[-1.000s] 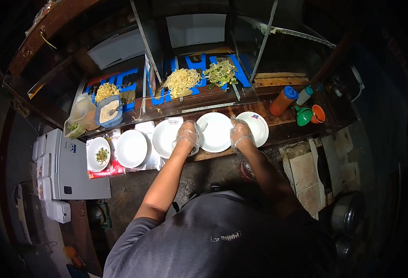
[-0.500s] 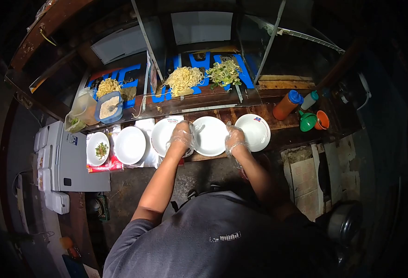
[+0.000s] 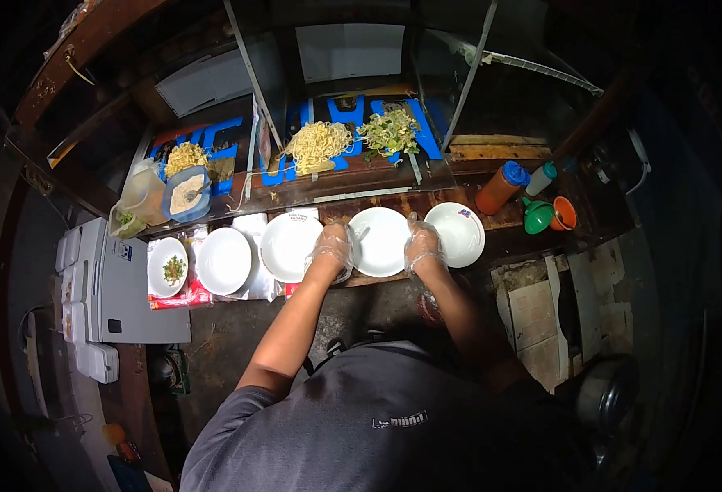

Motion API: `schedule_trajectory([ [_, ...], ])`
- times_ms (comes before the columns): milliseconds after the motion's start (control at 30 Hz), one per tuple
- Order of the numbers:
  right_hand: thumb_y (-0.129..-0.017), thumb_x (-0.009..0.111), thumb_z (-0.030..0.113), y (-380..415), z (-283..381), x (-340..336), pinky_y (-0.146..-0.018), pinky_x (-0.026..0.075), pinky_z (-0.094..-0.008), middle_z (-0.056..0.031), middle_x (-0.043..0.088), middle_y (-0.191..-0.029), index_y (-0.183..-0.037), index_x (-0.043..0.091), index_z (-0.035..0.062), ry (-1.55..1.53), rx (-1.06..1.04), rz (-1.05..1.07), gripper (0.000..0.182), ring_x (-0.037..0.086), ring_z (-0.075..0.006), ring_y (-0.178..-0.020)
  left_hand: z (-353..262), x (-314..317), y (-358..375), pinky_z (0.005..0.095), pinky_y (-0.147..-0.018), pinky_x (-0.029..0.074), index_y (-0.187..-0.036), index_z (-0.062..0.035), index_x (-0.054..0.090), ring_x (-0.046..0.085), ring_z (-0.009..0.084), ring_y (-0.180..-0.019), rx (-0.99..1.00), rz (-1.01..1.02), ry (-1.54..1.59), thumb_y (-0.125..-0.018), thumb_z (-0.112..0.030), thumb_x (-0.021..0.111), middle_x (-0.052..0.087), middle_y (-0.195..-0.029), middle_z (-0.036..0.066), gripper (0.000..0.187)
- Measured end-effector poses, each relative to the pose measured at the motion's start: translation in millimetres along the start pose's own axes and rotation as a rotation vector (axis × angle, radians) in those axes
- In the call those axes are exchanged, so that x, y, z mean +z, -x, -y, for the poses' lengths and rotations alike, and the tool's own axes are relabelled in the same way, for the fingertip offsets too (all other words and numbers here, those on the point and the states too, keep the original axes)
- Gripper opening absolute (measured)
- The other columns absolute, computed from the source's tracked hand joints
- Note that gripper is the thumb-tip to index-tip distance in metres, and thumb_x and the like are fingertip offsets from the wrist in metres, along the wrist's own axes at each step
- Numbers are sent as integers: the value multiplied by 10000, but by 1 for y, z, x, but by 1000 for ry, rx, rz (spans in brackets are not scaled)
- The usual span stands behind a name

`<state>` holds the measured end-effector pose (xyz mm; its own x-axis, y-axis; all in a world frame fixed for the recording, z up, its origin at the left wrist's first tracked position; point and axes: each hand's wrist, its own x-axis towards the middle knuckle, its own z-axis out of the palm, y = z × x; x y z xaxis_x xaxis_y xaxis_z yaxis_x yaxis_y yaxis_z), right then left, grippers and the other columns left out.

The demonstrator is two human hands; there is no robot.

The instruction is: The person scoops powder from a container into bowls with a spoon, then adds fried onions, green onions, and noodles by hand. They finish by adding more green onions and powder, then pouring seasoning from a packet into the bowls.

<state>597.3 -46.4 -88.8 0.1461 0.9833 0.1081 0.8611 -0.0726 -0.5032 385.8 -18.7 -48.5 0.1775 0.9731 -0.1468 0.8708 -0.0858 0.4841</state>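
Observation:
Five white bowls stand in a row along the counter's near edge. My left hand (image 3: pixel 330 249), in a clear plastic glove, holds the left rim of the fourth bowl (image 3: pixel 378 242) from the left. Also gloved, my right hand (image 3: pixel 424 246) grips that bowl's right rim, close beside the last bowl (image 3: pixel 456 234). Left of my left hand is a bowl with a printed rim (image 3: pixel 288 248), partly covered by the hand. Beyond it come a plain bowl (image 3: pixel 224 261) and a smaller bowl (image 3: pixel 167 267) with chopped greens inside.
Behind the glass lie noodles (image 3: pixel 318 146), leafy greens (image 3: pixel 390 133) and a yellowish heap (image 3: pixel 187 157). A blue tub (image 3: pixel 187 193) of pale powder sits at the left. An orange bottle (image 3: pixel 501 188), a green funnel (image 3: pixel 538 215) and an orange cup (image 3: pixel 564 213) stand at the right.
The fourth bowl has slid a little to the right with both my hands, and the last bowl has shifted right too. More of the printed bowl shows. The whole view has drifted slightly.

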Motion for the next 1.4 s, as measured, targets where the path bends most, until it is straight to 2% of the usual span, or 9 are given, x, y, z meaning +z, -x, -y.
schedule_trajectory([
  [100,-829,535,-22,-9,5,3,-896,502,-419,-245,634,-1089,-1305,537,0,67,-42,18,477,621,-386,-1003,1,0,1,429,-830,541,-1050,-4,673,662,379,-967,-38,10,8,-824,-89,612,672,-1012,248,250],
  [167,-835,521,-11,-13,15,-6,-914,498,-414,-240,633,-1099,-1321,514,-16,143,26,198,486,614,-377,-1033,0,0,1,427,-835,542,-1036,1,679,661,379,-969,-42,-20,26,-824,-94,615,672,-1016,247,241],
  [267,-838,544,26,-18,16,-6,-913,500,-411,-228,638,-1101,-1350,483,-7,111,106,247,517,611,-370,-1046,-2,-2,-1,429,-830,542,-1028,4,672,659,386,-974,-50,5,-19,-820,-98,623,673,-1017,248,237],
  [433,-845,621,138,-7,32,-36,-942,483,-407,-217,615,-1168,-1368,463,-1,168,9,228,564,586,-357,-1101,3,-3,3,437,-820,537,-1056,-1,648,658,395,-966,-26,-10,-68,-820,-110,631,674,-1020,238,261],
  [533,-840,657,197,3,37,-47,-994,450,-398,-206,585,-1242,-1364,474,7,127,-21,192,587,553,-344,-1159,3,-12,12,433,-820,532,-1059,14,640,659,393,-958,-37,-72,138,-817,-154,667,673,-1025,233,296],
  [667,-858,644,241,10,36,-49,-1082,382,-395,-162,499,-1389,-1361,493,40,47,-100,146,562,480,-313,-1273,6,-10,26,425,-887,509,-1130,25,631,634,390,-1009,144,-237,230,-808,-208,708,648,-1106,247,405],
  [833,-843,653,219,14,36,-50,-1093,371,-396,-156,509,-1384,-1310,542,24,-43,-246,86,517,479,-323,-1272,7,-11,41,422,-934,479,-1179,22,623,619,381,-1061,219,-401,276,-795,-267,732,649,-1137,230,492],
  [1033,-848,654,258,17,50,-59,-1061,397,-414,-146,552,-1337,-1255,595,52,-94,-318,121,460,508,-338,-1231,23,-14,70,396,-931,481,-1110,24,634,629,344,-1070,318,-552,424,-781,-126,739,666,-1107,200,376],
  [1400,-856,652,335,8,97,-36,-1035,414,-423,-118,555,-1327,-1248,611,107,-105,-476,203,455,532,-335,-1188,53,-27,110,446,-920,475,-1107,-46,643,609,383,-1058,199,-683,362,-788,-163,710,649,-1129,189,346],
])
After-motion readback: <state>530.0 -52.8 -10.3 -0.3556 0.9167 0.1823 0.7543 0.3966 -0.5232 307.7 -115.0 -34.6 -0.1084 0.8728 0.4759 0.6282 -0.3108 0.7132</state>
